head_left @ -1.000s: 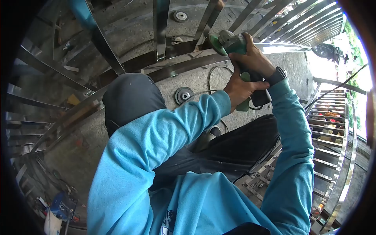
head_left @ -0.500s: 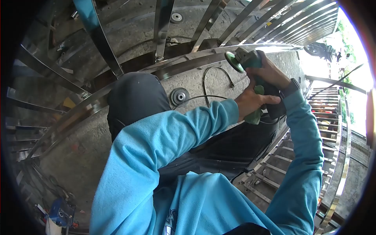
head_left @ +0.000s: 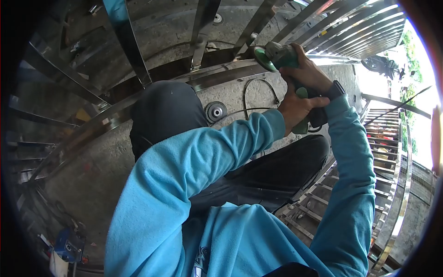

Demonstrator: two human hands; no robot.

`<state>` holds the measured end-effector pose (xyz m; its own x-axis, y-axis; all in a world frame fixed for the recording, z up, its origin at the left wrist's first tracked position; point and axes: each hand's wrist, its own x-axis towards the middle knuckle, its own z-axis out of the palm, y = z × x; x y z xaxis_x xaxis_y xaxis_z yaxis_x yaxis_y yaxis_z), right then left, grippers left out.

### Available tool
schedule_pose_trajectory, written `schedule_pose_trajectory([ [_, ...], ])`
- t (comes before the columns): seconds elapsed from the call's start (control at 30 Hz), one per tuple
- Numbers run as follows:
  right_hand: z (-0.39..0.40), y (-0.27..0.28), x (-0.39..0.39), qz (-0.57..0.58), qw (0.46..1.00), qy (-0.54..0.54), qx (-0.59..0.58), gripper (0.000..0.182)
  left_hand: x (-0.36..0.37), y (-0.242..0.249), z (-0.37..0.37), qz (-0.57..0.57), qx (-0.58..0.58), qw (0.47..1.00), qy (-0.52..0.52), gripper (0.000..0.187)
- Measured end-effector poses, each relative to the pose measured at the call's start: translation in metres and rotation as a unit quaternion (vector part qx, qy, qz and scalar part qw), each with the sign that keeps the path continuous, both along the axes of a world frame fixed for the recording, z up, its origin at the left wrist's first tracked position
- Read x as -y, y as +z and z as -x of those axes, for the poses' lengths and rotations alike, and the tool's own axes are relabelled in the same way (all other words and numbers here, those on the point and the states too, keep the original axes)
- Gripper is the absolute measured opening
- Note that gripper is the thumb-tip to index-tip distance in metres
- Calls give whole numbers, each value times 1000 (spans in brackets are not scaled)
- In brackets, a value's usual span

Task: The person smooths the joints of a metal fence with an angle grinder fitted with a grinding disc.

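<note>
A green angle grinder (head_left: 284, 55) is held between my two hands, out past my knees. My right hand (head_left: 308, 73), with a dark band on its wrist, is closed round the front of its body near the head. Farther back, my left hand (head_left: 296, 107) grips the body, thumb stretched across it, beside a green cloth-like piece (head_left: 301, 125). The grinder's green disc (head_left: 265, 59) is tilted at the curved shiny metal rail (head_left: 226, 76); whether it touches cannot be made out. Upright flat metal bars (head_left: 203, 37) rise from that rail.
A round grinding disc (head_left: 215, 112) lies on the concrete floor beside my knee (head_left: 168, 113), with a dark cable (head_left: 245, 92) curling nearby. Another barred metal frame (head_left: 318, 203) lies to the right. A blue machine (head_left: 69, 244) stands at lower left.
Both hands have moved the grinder a little left and up in view, bringing its disc over the curved rail. The view has also shifted slightly.
</note>
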<state>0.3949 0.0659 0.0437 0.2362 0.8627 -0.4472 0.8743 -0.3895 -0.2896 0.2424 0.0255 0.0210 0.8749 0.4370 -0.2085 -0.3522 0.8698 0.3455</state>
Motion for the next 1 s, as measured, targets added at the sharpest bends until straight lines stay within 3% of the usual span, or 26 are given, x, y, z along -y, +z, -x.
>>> schedule_pose_trajectory([
  [0.33, 0, -1, -21, 23, 999, 20, 19, 101, -7, -4, -7, 19, 13, 999, 27, 73],
  [0.4, 0, -3, -22, 12, 999, 23, 30, 101, -8, -5, -9, 28, 20, 998, 58, 90],
  [0.43, 0, -4, -22, 13, 999, 24, 30, 101, -9, -6, -8, 28, 20, 998, 59, 90],
  [0.5, -3, -7, -23, 6, 1000, 18, 16, 102, -12, -9, -7, 16, 31, 999, 20, 67],
  [0.63, -3, -16, -26, -19, 999, 24, 21, 103, -15, -11, -7, 22, 22, 998, 53, 82],
  [0.7, -1, -17, -28, -11, 999, 27, 25, 105, -16, -11, -1, -6, -2, 999, 37, 64],
  [1.0, -3, -14, -12, -27, 999, 13, 15, 104, -8, -17, -5, -28, -1, 1000, 9, 54],
])
